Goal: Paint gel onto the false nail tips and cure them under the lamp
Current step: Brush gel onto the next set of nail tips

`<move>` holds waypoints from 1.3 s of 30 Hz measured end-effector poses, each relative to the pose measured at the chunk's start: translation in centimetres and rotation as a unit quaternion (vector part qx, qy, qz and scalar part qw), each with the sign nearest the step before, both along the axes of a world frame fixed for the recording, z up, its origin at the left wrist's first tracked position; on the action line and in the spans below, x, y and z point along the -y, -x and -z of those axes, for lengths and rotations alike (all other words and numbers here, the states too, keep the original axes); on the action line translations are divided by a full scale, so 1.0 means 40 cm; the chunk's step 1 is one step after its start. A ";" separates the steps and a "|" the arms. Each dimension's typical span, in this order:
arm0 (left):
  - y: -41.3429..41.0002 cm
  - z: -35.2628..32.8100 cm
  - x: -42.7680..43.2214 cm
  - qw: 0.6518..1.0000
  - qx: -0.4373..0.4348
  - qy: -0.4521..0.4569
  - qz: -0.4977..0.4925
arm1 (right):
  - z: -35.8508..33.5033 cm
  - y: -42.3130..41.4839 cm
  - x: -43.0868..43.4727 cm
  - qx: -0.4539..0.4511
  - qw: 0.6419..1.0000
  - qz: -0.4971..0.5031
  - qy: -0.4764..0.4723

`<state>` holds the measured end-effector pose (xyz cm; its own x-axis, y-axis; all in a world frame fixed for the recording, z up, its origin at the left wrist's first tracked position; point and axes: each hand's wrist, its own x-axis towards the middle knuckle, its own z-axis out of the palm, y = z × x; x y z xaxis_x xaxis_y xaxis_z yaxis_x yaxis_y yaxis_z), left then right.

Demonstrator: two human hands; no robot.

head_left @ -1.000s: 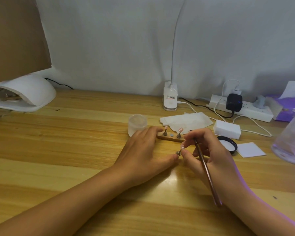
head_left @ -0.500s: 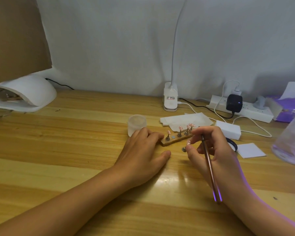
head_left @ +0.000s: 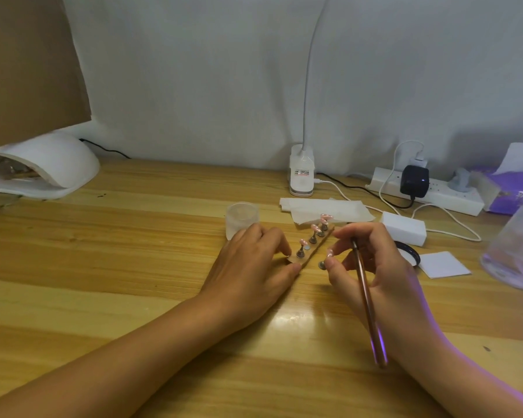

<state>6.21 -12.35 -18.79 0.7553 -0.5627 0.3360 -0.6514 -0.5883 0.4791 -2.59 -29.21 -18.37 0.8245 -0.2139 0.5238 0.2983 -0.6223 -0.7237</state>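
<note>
False nail tips (head_left: 315,227), pink, are sitting on small metal stands in a row along a wooden strip (head_left: 313,251). The strip is lying slantwise on the desk (head_left: 133,251), at about four o'clock from the middle of the head view.

The left hand (head_left: 251,267) is lying low over the desk at the strip's eight o'clock. Its grip is pinching the strip's near end between thumb and forefinger.

The right hand (head_left: 375,267) is hovering at the strip's four o'clock. Its grip is narrow, with thumb and forefinger pinching a single stand (head_left: 322,263) that is carrying one more pink tip, just beside the strip and apart from it. The same hand is also holding a brush (head_left: 364,291), whose handle is pointing back toward six o'clock.

The white curing lamp (head_left: 58,164) is standing well apart at the desk's ten o'clock corner.

- A frosted cup (head_left: 242,217) is standing at the left hand's twelve o'clock.
- A folded tissue (head_left: 320,206) is lying beyond the strip.
- A clip lamp (head_left: 302,176) is standing behind the tissue.
- A white box (head_left: 405,230), a black lid (head_left: 409,251) and a white square pad (head_left: 444,263) are lying around the right hand, from one to three o'clock.
- A power strip (head_left: 441,197) is running along the wall at two o'clock.
</note>
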 end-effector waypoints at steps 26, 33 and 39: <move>0.002 -0.007 0.003 0.998 -0.009 0.053 0.015 | 0.002 0.000 -0.004 0.050 0.989 0.035 0.136; 0.002 -0.005 0.003 0.998 -0.009 0.056 0.020 | 0.007 0.000 -0.003 0.025 0.989 0.024 0.140; 0.005 -0.007 0.003 0.998 0.004 0.053 0.029 | 0.004 0.002 -0.007 0.028 0.991 0.011 0.128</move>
